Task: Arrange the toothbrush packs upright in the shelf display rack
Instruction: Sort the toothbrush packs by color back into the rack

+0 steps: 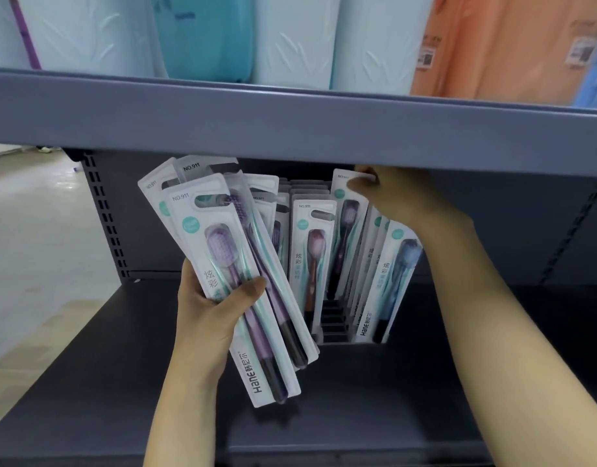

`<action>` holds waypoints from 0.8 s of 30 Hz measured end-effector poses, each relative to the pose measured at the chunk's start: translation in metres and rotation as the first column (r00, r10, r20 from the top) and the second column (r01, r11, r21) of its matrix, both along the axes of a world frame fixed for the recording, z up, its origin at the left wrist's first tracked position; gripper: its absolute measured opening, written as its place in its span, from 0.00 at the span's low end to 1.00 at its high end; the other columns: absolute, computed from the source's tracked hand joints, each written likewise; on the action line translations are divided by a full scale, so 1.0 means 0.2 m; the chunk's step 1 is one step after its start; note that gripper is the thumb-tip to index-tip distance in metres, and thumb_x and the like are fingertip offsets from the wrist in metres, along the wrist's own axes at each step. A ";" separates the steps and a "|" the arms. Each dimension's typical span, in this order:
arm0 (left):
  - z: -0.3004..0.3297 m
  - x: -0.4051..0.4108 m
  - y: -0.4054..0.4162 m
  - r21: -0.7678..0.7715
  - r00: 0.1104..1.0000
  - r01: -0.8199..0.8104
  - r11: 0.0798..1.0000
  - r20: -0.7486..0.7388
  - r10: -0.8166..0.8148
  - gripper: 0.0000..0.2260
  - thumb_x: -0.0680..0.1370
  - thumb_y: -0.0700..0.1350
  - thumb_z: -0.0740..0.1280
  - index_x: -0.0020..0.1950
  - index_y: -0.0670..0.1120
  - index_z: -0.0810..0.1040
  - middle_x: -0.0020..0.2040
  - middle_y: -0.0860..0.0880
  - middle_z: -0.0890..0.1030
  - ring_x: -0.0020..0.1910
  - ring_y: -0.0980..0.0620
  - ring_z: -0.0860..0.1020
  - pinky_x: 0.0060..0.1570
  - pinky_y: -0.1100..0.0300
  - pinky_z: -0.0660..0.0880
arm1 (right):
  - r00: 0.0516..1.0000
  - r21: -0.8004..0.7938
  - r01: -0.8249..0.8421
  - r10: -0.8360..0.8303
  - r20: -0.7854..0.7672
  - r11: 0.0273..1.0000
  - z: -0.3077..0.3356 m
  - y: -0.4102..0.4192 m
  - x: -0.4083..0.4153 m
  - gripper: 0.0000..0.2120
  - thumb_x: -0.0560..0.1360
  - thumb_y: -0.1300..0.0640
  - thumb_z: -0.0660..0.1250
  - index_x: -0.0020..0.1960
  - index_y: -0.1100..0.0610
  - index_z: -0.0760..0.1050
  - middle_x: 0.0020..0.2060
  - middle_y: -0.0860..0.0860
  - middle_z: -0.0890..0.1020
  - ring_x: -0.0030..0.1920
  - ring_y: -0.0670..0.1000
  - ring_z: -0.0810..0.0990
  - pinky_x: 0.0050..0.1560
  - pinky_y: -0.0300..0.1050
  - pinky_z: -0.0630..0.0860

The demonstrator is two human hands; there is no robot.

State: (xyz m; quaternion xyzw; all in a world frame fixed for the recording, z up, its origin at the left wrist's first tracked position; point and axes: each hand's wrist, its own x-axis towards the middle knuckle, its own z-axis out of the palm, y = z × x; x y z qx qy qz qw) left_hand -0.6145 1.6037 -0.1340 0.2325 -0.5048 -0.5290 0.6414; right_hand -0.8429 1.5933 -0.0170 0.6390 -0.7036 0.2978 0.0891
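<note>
The right hand (388, 193) is raised just under the lip of the upper shelf (290, 126), its fingers pinching the top edge of a purple toothbrush pack (346, 230) that stands tilted in the display rack (334, 326). The left hand (209, 305), well apart and nearer the camera, grips a fanned bundle of toothbrush packs (236, 284) around mid-length, thumb across the front card and fingers behind; the bundle leans away to the left, clear of the rack. Beside the pinched pack, further packs stand in the rack: a brown-handled one (312, 251) just to its left and a blue-headed one (396, 274) leaning to its right, with more rows behind. The dark slots in front of the pinched pack look unfilled, so the task is judged partly done. In handling, these are judged light, flat blister cards: fairly stiff along the length, flexible across it, with glossy faces that can slide over one another in a loose fan. The card's top edge by the hang slot, or the long side edges, offer the surest hold; squeezing the clear bubble risks denting it. The rack sits on a dark grey metal shelf deck (357, 416) below both hands, backed by a grey panel with slotted uprights (106, 217). Above the upper shelf stand wrapped rolls in white, teal and orange (290, 38). Pale flooring (37, 230) shows far to the left.
</note>
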 end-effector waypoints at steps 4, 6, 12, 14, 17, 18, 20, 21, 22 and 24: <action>0.01 -0.01 0.00 -0.001 1.000 0.000 1.000 -0.002 0.000 0.36 0.55 0.44 0.75 0.61 0.40 0.72 0.43 0.53 0.84 0.43 0.53 0.83 0.42 0.61 0.79 | 0.966 -0.049 -0.037 0.048 0.254 0.998 0.02 0.06 0.05 0.12 0.76 0.57 0.60 0.39 0.63 0.67 0.27 0.53 0.73 0.30 0.53 0.68 0.33 0.40 0.70; 0.01 -0.01 0.00 -0.003 1.000 0.003 1.000 0.000 -0.003 0.36 0.55 0.45 0.75 0.61 0.40 0.72 0.43 0.53 0.84 0.44 0.53 0.83 0.43 0.61 0.79 | 0.937 -0.150 -0.036 0.086 0.338 0.988 0.02 0.09 0.07 0.10 0.76 0.58 0.60 0.37 0.59 0.66 0.24 0.46 0.73 0.31 0.47 0.69 0.32 0.37 0.68; 0.00 -0.02 0.01 0.000 1.000 -0.006 1.000 0.004 0.006 0.33 0.55 0.45 0.75 0.59 0.42 0.73 0.43 0.53 0.84 0.43 0.53 0.83 0.42 0.61 0.79 | 0.976 -0.302 0.077 -0.011 0.216 0.950 0.02 0.13 0.08 0.20 0.76 0.61 0.60 0.29 0.51 0.57 0.24 0.47 0.64 0.34 0.53 0.66 0.38 0.46 0.65; 0.00 -0.02 0.01 0.011 1.000 -0.006 1.000 0.003 0.006 0.32 0.54 0.45 0.75 0.57 0.44 0.74 0.43 0.53 0.84 0.43 0.53 0.83 0.42 0.61 0.79 | 0.977 -0.383 0.108 -0.026 0.212 0.917 0.01 0.16 0.09 0.21 0.74 0.63 0.61 0.28 0.51 0.55 0.22 0.47 0.62 0.30 0.51 0.63 0.35 0.45 0.64; -0.01 -0.02 0.01 0.011 1.000 0.002 1.000 0.021 -0.002 0.31 0.54 0.45 0.75 0.57 0.44 0.74 0.43 0.53 0.84 0.43 0.53 0.83 0.42 0.60 0.79 | 0.974 -0.391 0.081 0.010 0.226 0.917 -0.01 0.23 0.11 0.21 0.72 0.64 0.61 0.26 0.52 0.56 0.16 0.48 0.67 0.20 0.45 0.67 0.27 0.31 0.61; -0.01 -0.02 0.01 0.010 1.000 0.002 1.000 0.029 -0.002 0.32 0.55 0.44 0.75 0.57 0.44 0.74 0.43 0.52 0.84 0.43 0.52 0.83 0.42 0.60 0.79 | 0.974 -0.375 0.067 0.020 0.224 0.924 -0.02 0.27 0.12 0.21 0.72 0.65 0.61 0.25 0.53 0.57 0.15 0.45 0.68 0.19 0.41 0.70 0.24 0.28 0.60; -0.02 -0.01 0.00 0.009 0.999 -0.009 1.000 0.043 0.008 0.31 0.56 0.40 0.76 0.58 0.43 0.73 0.43 0.52 0.84 0.43 0.52 0.83 0.42 0.60 0.79 | 0.982 -0.345 0.067 0.000 0.190 0.936 -0.05 0.33 0.14 0.18 0.73 0.65 0.61 0.26 0.55 0.62 0.14 0.44 0.68 0.21 0.35 0.72 0.25 0.25 0.63; -0.03 0.00 0.00 0.011 0.999 -0.018 1.000 0.045 0.017 0.31 0.57 0.38 0.75 0.58 0.43 0.73 0.43 0.52 0.84 0.43 0.52 0.83 0.43 0.60 0.79 | 0.982 -0.330 0.083 -0.020 0.189 0.940 -0.07 0.36 0.14 0.15 0.74 0.63 0.62 0.29 0.55 0.67 0.16 0.43 0.69 0.24 0.34 0.73 0.27 0.24 0.64; -0.03 0.01 0.00 0.011 0.999 -0.026 1.000 0.043 0.026 0.30 0.58 0.37 0.75 0.59 0.42 0.73 0.42 0.52 0.84 0.43 0.52 0.83 0.43 0.60 0.79 | 0.977 -0.308 0.094 -0.028 0.212 0.947 -0.09 0.38 0.15 0.12 0.75 0.61 0.63 0.33 0.53 0.70 0.19 0.42 0.72 0.26 0.34 0.74 0.29 0.23 0.65; -0.04 0.04 -0.01 0.013 0.999 -0.040 0.999 0.036 0.040 0.28 0.60 0.36 0.73 0.58 0.42 0.73 0.42 0.53 0.84 0.42 0.53 0.83 0.42 0.60 0.80 | 0.955 -0.245 0.083 -0.007 0.296 0.966 -0.14 0.42 0.17 0.09 0.77 0.58 0.64 0.38 0.52 0.73 0.23 0.43 0.76 0.26 0.36 0.77 0.30 0.23 0.67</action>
